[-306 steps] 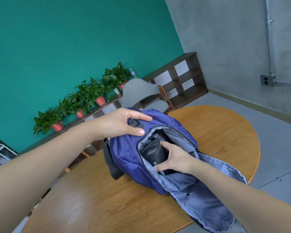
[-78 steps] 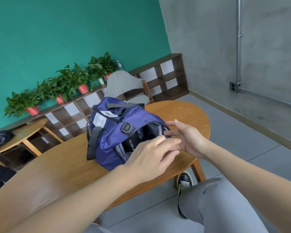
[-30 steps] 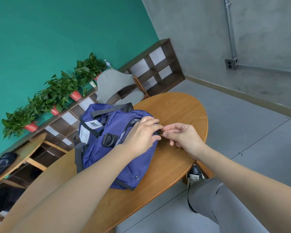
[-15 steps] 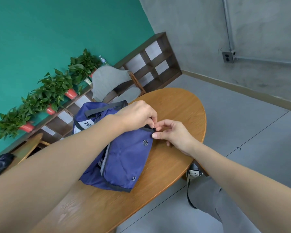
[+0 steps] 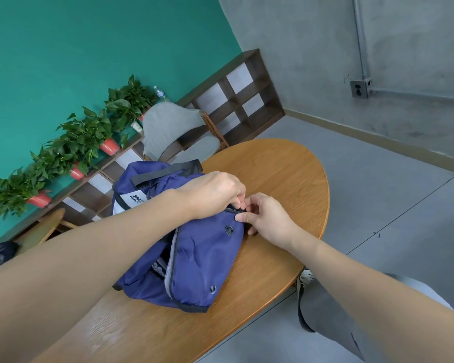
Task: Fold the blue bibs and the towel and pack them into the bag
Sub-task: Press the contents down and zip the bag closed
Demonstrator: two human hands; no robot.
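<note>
Since a second ago the bag (image 5: 194,247) has been tipped over onto its side, its buckle face turned away and a plain blue panel with two snap studs turned up, and both hands have closed in on the same corner at about one o'clock from the bag's middle. From where I stand, the left hand (image 5: 215,192) comes over the top of the bag with its fingers curled down onto the dark edge there, pinching the fabric; the right hand (image 5: 265,218) meets it from the three o'clock side, thumb and forefinger nipped on that same edge. I would guess one hand braces the cloth taut so the other can work a zip pull, though the pull itself is hidden between the fingertips. The bag lies on the round wooden desk (image 5: 286,174), near its rim on the person's side, and the person's grey-trousered knee shows below that rim. A seam along the bag's seven o'clock side gapes open, showing grey lining and something dark within; neither bibs nor towel can be made out, so whether they are packed I cannot tell. Nothing else lies on the desk. Beyond it, at twelve o'clock, a grey chair (image 5: 173,129) is pushed close, and at ten o'clock a row of potted plants (image 5: 89,137) stands on a low shelf (image 5: 233,95)
</note>
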